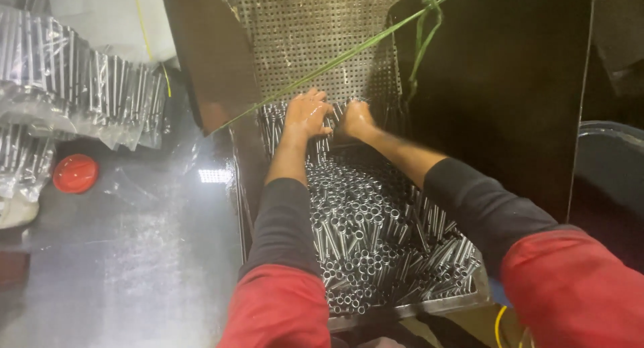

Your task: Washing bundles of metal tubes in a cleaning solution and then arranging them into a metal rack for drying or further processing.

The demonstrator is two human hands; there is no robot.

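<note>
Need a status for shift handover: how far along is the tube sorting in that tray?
Done: bagged tubes are stacked at the left on the steel table. In hand: left hand and right hand press on tubes at the far end of the tray, by the perforated back panel. Left: the loose metal tubes, which fill most of the tray.

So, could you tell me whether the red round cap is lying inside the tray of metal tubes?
No, the red round cap lies on the shiny table left of the tray, well apart from the metal tubes.
</note>
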